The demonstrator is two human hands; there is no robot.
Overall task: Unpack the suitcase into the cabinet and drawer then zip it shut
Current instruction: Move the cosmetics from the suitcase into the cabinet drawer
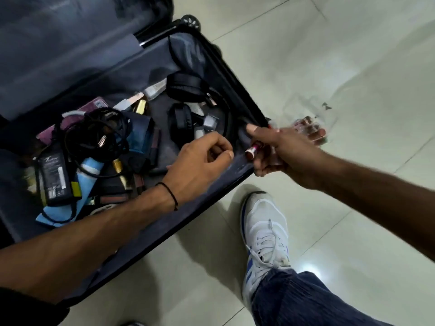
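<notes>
The dark suitcase (200, 208) lies open on a pale tiled floor (329, 55), its long axis running from lower left up to the wheels at upper right, with cables (94, 130) and headphones (186, 88) loose inside. The left hand (202, 165) hovers over the near rim with fingers curled, and whether it pinches anything cannot be told. The right hand (280, 149), just past the rim, grips a small red tube (250, 151).
</notes>
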